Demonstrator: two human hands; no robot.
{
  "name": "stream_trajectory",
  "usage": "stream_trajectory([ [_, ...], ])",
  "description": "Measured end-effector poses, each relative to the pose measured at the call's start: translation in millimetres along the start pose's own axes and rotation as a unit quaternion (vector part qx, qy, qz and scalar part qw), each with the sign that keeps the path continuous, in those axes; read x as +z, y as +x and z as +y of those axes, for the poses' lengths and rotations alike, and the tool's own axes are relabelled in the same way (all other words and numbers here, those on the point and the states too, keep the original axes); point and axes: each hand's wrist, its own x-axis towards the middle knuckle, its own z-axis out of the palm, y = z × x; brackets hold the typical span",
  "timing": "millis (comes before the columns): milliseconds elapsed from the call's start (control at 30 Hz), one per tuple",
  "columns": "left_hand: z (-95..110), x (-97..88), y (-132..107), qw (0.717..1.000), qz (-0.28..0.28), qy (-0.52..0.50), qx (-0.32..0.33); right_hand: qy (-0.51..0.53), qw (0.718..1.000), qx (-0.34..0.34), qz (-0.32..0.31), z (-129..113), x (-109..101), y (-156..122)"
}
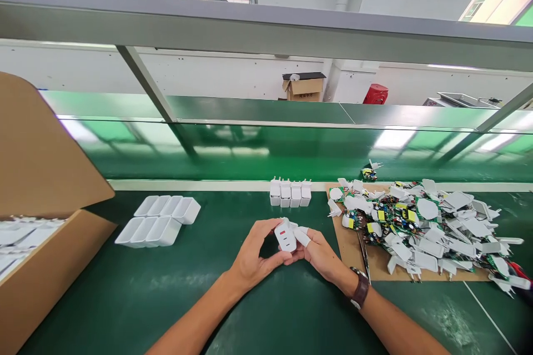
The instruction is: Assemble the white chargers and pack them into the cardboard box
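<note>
A white plug-in charger (286, 236) with red-lined slots on its face is held up over the middle of the bench. My left hand (256, 258) grips it from the left, thumb below and fingers above. My right hand (318, 252) closes on its right side, with white covers on the fingertips; exactly what lies under those fingers is hidden. Just beyond my hands stands a short row of white chargers (290, 193). Left of my hands are two rows of white open-topped plastic housings (160, 222).
On the right, circuit boards with white covers and plugs (428, 227) heap on a cardboard sheet (350, 252), with tweezers (363, 252) at its left edge. An open cardboard box (54, 266) of white parts stands left. A metal rail (266, 25) crosses above the bench.
</note>
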Motion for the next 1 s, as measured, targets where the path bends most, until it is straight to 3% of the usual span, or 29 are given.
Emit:
stream_trajectory([
  [333, -1.5, 0.2, 4.0, 0.998, 0.024, 0.027, 0.048, -0.012, 0.999, 0.035, -0.004, -0.8, 4.0, -0.6],
  [467, 0.8, -2.5, 5.5, 0.998, 0.007, 0.03, 0.046, -0.04, 0.999, 0.005, 0.011, -0.3, 2.4, -1.0],
  [567, -0.4, -4.9, 4.6, 0.999, -0.024, 0.031, 0.027, -0.127, 0.986, -0.087, 0.065, -1.9, 1.7, -2.9],
  [700, -7.3, -6.2, -0.1, 0.997, -0.062, 0.01, -0.052, -0.293, 0.931, -0.178, 0.124, -3.7, 2.3, -8.2],
  [800, -13.1, -5.3, -3.6, 0.987, -0.069, -0.037, -0.137, -0.354, 0.909, -0.182, 0.125, -0.9, 1.6, -9.9],
  [867, -14.4, -4.5, -3.9, 0.983, -0.058, -0.068, -0.158, -0.357, 0.908, -0.187, 0.117, 2.6, -0.3, -8.7],
  [1000, -8.9, -3.6, 1.0, 0.99, -0.041, -0.101, -0.094, -0.352, 0.921, -0.156, 0.065, 7.1, -4.7, -4.4],
])
